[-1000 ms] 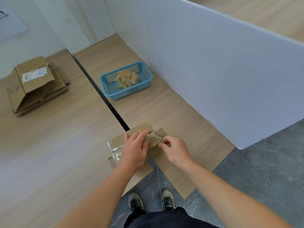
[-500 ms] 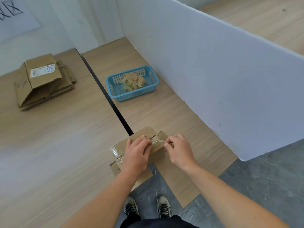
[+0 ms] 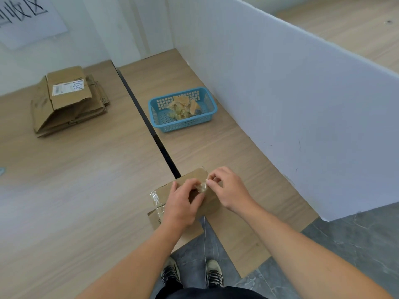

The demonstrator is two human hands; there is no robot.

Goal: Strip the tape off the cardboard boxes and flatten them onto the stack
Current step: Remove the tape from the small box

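At near edge of the counter (image 3: 86, 180), right where the dark seam (image 3: 151, 126) between the two tops ends: cardboard box (image 3: 164, 193), one corner hanging off over the floor, so it's pulled in close to the body for leverage. left hand (image 3: 181, 206) lies on the box top, which pins it; fingers curled, tips look closed on the tape wad (image 3: 201, 187). right hand (image 3: 230, 190) narrow, thumb and forefinger pinching the same wad from the other side. My read: tape is off this end and getting balled up between both hands so it doesn't re-stick. Clear tape still shows shiny on the box's left end, so stripping isn't finished and the box isn't flattened yet. blue basket (image 3: 183, 126) sits further back beside the white partition (image 3: 280, 104), already holding tape scraps (image 3: 180, 110); that's the obvious dump for the wad, reachable with the right hand. stack (image 3: 69, 102) of flattened boxes is at the far left of the counter, well apart, label side up, out of the work zone until this box is ready. Risk as I see it: wad clings to fingers on release, and the overhanging box could slide off if the left hand lifts
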